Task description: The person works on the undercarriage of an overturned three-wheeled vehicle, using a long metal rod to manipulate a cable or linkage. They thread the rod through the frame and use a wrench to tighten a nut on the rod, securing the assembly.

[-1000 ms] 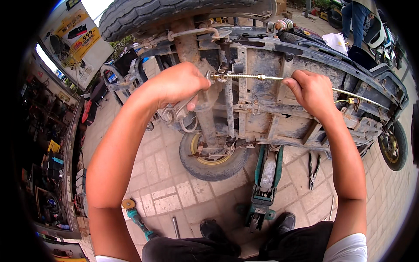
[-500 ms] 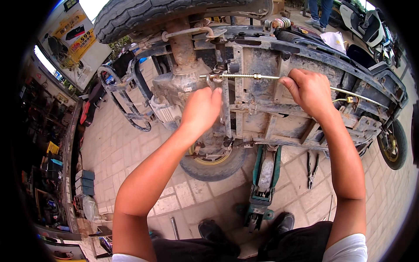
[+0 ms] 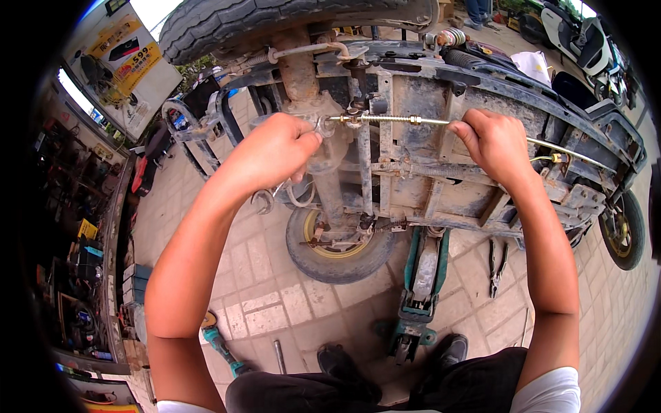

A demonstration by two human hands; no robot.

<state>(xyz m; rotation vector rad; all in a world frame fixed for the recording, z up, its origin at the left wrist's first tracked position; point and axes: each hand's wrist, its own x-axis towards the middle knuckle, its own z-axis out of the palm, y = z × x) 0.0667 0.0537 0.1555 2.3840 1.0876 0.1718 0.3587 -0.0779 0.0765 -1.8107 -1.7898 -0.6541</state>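
Observation:
My left hand (image 3: 279, 148) is closed round a metal wrench (image 3: 262, 202). One jaw of it sticks out below my fingers, and its other end is by the threaded left tip of a long metal rod (image 3: 573, 151); whether it sits on a nut there I cannot tell. My right hand (image 3: 492, 141) pinches the rod between thumb and fingers, farther right. Between my hands the rod carries a spring (image 3: 387, 118) and a brass-coloured nut (image 3: 415, 120), and passes through a small bracket piece (image 3: 354, 117) on the tipped vehicle's dirty underside (image 3: 416, 148).
A wheel with yellow rim (image 3: 342, 248) rests low; a large tyre (image 3: 275, 24) looms above. A green floor jack (image 3: 421, 275) stands under the frame. Pliers (image 3: 496, 268), a metal bar (image 3: 279, 356) and a teal power tool (image 3: 222, 346) lie on the paving. Parked scooters (image 3: 582, 41) stand far right.
My left hand has moved left and up, and the wrench has swung from pointing down beside the frame to slanting down-left. My right hand keeps its hold on the rod.

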